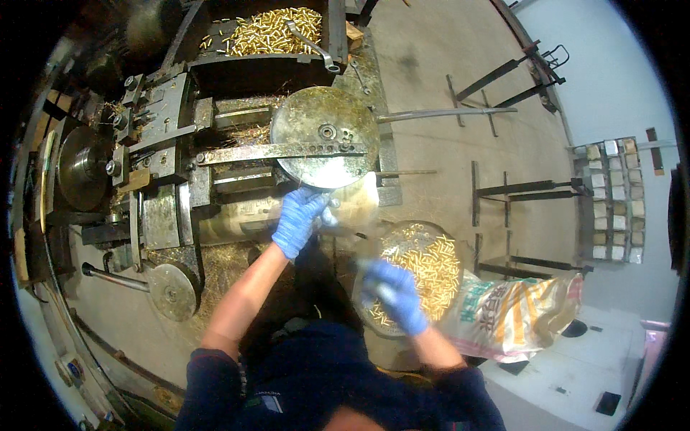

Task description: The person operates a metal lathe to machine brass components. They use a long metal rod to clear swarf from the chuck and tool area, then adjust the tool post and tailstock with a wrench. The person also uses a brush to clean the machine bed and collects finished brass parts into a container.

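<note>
Both my hands wear blue gloves with greyish fingertips. My left hand (302, 220) is just below the near edge of a large round metal disc (327, 115) on the machine. Its fingers are curled together, and what they hold, if anything, is too small to make out. A pale sheet or bag (359, 200) lies just beyond those fingertips. My right hand (395, 293) is over the left part of a round tray (382, 330) heaped with small brass tube-like pieces (433, 271). Motion blurs its fingers, so their grip does not show.
A dark box (251, 66) at the back holds more brass pieces and a wrench (310, 44). A flat bar (280, 151) crosses the disc. A lever rod (445, 113) sticks out to the right. A woven sack (514, 316) lies right of the tray. Metal stands (528, 188) are farther right.
</note>
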Available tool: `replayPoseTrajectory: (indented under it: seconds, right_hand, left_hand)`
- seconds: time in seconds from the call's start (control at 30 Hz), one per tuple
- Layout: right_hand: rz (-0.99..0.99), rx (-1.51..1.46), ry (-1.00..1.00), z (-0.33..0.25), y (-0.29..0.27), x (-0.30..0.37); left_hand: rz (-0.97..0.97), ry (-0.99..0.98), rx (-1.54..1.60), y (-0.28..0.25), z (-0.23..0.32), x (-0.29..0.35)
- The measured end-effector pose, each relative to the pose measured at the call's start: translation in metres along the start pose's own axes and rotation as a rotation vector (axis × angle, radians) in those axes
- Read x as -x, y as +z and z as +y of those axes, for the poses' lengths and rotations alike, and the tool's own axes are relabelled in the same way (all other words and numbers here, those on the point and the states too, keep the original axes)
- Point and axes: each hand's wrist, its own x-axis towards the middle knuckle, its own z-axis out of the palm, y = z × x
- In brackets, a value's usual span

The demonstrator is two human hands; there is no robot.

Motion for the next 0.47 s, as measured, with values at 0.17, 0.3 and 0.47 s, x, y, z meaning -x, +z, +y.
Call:
replayPoseTrajectory:
  seconds: [0.17, 0.3, 0.47]
  right_hand:
    - [0.048, -0.190, 0.074, -0.041, -0.003, -0.073]
    - [0.116, -0.392, 0.102, -0.030, 0.004, -0.096]
    - [0.161, -0.673, 0.095, -0.012, 0.011, -0.103]
  left_hand:
    - [0.030, 0.038, 0.011, 0.005, 0.004, 0.006]
    - [0.025, -0.036, 0.089, 0.002, 0.002, 0.006]
    - [0.001, 0.115, -0.072, -0.001, -0.010, 0.000]
